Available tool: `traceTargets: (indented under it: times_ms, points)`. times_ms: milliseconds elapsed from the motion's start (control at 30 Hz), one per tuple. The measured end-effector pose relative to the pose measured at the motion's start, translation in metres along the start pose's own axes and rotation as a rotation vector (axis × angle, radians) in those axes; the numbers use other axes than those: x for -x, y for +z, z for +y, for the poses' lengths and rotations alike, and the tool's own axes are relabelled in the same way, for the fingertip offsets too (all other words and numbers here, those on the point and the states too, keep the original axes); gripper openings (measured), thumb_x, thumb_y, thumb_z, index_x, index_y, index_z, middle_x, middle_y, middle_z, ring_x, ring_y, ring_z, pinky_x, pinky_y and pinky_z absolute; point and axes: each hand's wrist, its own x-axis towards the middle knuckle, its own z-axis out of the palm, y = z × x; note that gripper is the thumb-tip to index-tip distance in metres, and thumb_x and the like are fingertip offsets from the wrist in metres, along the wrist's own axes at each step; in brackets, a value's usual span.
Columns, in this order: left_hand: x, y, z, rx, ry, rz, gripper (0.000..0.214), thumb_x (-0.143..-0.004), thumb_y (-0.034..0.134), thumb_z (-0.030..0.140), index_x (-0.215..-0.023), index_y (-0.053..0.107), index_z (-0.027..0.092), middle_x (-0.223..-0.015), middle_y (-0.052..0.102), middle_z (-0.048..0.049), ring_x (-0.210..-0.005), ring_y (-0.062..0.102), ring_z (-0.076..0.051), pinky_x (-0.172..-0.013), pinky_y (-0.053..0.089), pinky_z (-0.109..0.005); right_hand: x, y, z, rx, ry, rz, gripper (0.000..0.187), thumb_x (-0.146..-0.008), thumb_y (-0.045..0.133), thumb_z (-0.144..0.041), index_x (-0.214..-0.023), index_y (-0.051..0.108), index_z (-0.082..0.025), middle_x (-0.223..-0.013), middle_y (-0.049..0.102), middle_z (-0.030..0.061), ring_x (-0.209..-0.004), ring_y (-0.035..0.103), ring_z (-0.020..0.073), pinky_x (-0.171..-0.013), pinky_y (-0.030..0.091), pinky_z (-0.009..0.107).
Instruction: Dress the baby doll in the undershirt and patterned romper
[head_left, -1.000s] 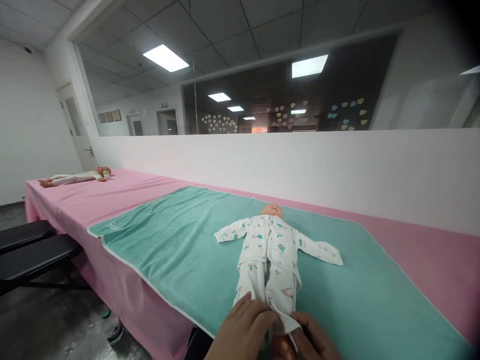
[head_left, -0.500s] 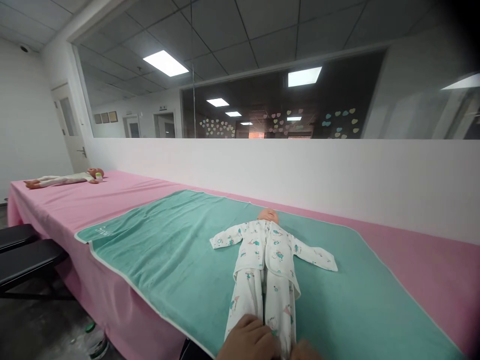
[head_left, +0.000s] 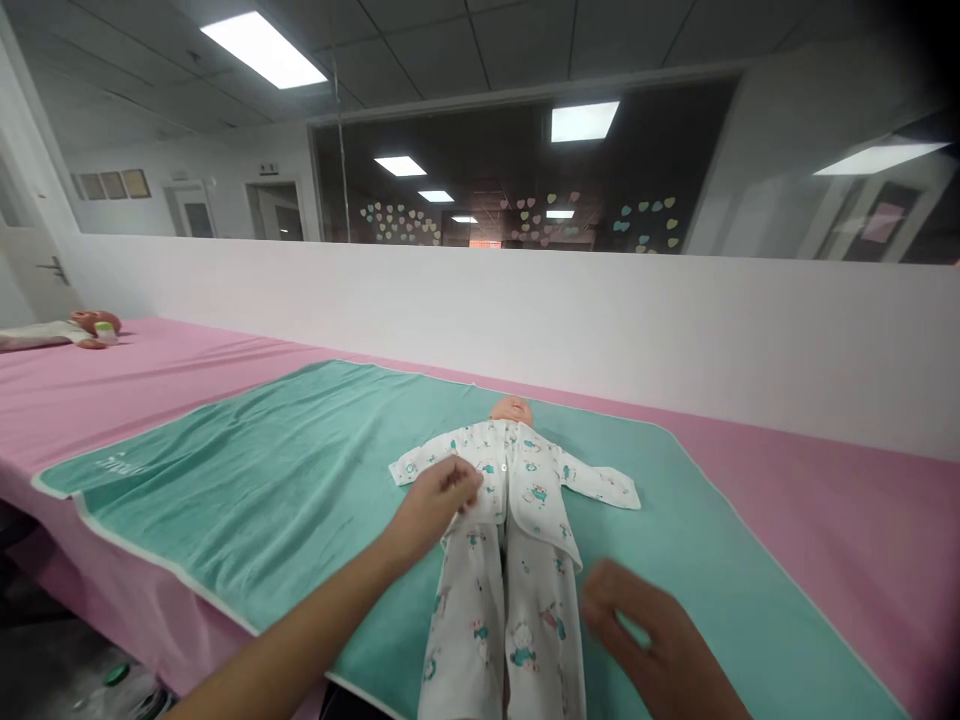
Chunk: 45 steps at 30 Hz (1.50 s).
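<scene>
A baby doll [head_left: 512,410] lies on its back on a green towel [head_left: 300,470], dressed in a white printed jacket [head_left: 525,480] and matching trousers [head_left: 502,620]. My left hand [head_left: 435,503] reaches forward with its fingers curled at the jacket's lower left side. My right hand [head_left: 645,640] hovers just right of the trouser legs, motion-blurred, fingers loosely spread with nothing seen in them.
The towel covers a long table with a pink cloth [head_left: 825,500] against a low white wall. A second doll [head_left: 82,328] lies at the far left end. The table's front edge runs along the lower left.
Both hands left the trouser cuffs. The left one moved up to the jacket's side, the right one lifted beside the legs. The view shifted left and closer.
</scene>
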Motion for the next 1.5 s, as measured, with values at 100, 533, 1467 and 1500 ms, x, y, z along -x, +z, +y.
traceTargets:
  times_ms: [100,533,1467,1500]
  points:
    - [-0.064,0.011,-0.018,-0.225,-0.012,0.107,0.02,-0.08,0.048,0.035,-0.081,0.057,0.017,-0.069,0.059,-0.0002,-0.066,0.054,-0.014,-0.062,0.039,-0.023,-0.072,0.003,0.012,0.096,0.087,0.143,0.035,-0.089,0.037,-0.045,-0.064,0.039,-0.02,-0.063,0.046,-0.0007,-0.059,0.044,0.0132,-0.054,0.037,0.024]
    - [-0.18,0.018,-0.04,-0.216,-0.104,-0.151,0.014,-0.063,0.06,0.014,-0.05,0.056,0.015,-0.035,0.045,0.0028,-0.039,0.043,-0.011,-0.05,0.035,-0.024,-0.239,0.032,0.093,0.384,0.363,0.1,0.023,-0.075,0.056,-0.034,-0.063,0.057,-0.015,-0.072,0.063,0.0148,-0.076,0.057,0.0247,-0.063,0.034,0.03]
    - [-0.188,0.031,-0.067,0.692,-0.38,-0.151,0.005,-0.074,0.065,0.01,-0.074,0.066,0.006,-0.067,0.065,-0.0057,-0.059,0.062,-0.007,-0.065,0.054,-0.014,-0.24,0.048,0.115,-0.602,0.293,0.203,0.039,-0.065,0.063,-0.053,-0.055,0.049,-0.018,-0.046,0.046,-0.0038,-0.042,0.035,0.0082,-0.046,0.025,0.023]
    - [-0.188,0.031,-0.067,0.689,-0.378,-0.154,0.005,-0.074,0.065,0.01,-0.074,0.066,0.005,-0.067,0.065,-0.0061,-0.059,0.062,-0.007,-0.065,0.055,-0.014,-0.24,0.047,0.115,-0.607,0.292,0.204,0.039,-0.065,0.063,-0.053,-0.055,0.049,-0.018,-0.047,0.046,-0.0037,-0.043,0.035,0.0082,-0.046,0.025,0.023]
